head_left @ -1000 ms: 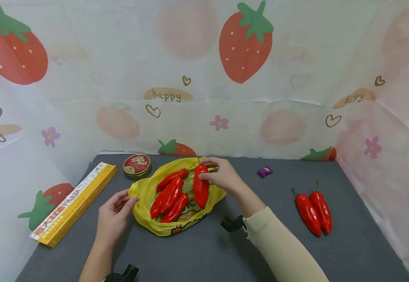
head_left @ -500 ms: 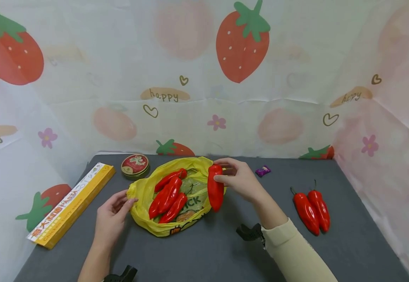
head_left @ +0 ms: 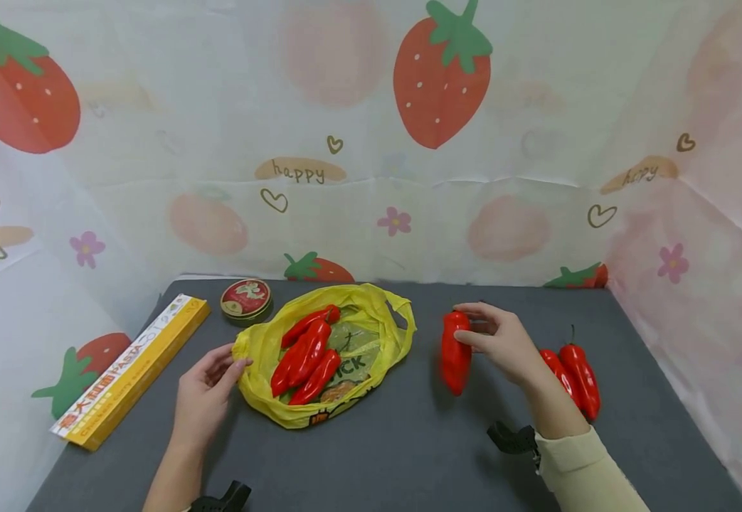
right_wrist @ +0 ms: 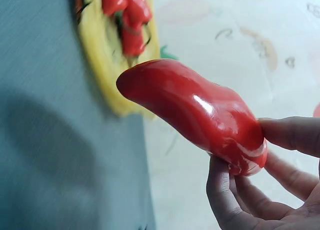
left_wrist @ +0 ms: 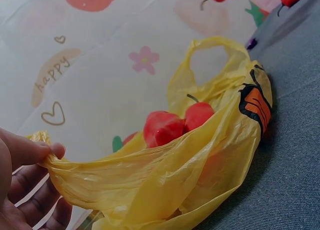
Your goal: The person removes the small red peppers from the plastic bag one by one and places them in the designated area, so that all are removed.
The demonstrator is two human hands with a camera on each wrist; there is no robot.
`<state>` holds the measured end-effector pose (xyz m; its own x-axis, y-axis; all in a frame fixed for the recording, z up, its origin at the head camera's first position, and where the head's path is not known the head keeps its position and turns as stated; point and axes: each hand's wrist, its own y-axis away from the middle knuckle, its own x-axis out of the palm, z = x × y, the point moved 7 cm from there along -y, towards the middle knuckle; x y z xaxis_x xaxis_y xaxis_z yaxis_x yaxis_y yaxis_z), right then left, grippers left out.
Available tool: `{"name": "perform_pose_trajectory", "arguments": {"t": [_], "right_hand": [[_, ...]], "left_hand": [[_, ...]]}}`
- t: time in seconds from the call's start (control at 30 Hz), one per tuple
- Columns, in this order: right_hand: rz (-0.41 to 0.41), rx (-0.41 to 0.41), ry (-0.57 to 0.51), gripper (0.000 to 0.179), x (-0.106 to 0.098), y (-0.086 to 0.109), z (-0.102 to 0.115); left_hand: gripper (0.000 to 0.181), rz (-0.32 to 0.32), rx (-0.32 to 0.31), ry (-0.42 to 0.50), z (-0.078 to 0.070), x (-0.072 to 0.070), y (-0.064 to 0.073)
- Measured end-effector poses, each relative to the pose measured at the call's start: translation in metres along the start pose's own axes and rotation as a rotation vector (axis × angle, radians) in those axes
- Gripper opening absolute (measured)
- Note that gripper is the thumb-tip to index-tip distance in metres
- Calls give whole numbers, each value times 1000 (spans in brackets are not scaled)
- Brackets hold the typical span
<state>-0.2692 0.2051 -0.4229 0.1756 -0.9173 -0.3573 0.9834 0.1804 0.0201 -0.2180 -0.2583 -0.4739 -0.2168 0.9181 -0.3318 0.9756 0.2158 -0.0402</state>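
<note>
A flat grey surface (head_left: 371, 462) has a pale cloth (head_left: 358, 121) standing up behind its back edge and along its left and right edges. The cloth has red strawberries, pink flowers and little gold hearts on it, and the word "happy" is printed again and again. A long yellow and white box (head_left: 130, 373) lies slanted along the left edge. It says "PASTA" in orange capital letters, and the smaller words are hard to read. By the back left corner is a round tin (head_left: 246, 300) with a red picture on its lid. Next to it, left of the middle, sits a yellow bag (head_left: 403, 341) with red peppers (head_left: 306, 355) inside. Letters that look like "ICK" show on a green part inside it. The left hand (head_left: 200, 387) pinches the bag's left rim with its thumb and finger. The right hand (head_left: 499, 341) pinches one red pepper (head_left: 456, 355) near its top, with the thumb on one side and fingers on the other. That pepper hangs tip down above the surface, right of the bag. Near the right edge, two more peppers (head_left: 582, 384) lie side by side, partly behind the right wrist.
</note>
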Motion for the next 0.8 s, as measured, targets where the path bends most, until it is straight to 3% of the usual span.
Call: {"name": "perform_pose_trajectory", "arguments": {"t": [0.33, 0.53, 0.8], "right_hand": [[-67, 99, 121, 54, -46, 26, -48], [-111, 167, 271, 53, -65, 40, -77], [-162, 77, 494, 48, -69, 49, -78]], "left_hand": [[41, 2, -25, -6, 2, 0, -2], [41, 3, -17, -9, 5, 1, -2], [44, 8, -18, -15, 3, 2, -1]]}}
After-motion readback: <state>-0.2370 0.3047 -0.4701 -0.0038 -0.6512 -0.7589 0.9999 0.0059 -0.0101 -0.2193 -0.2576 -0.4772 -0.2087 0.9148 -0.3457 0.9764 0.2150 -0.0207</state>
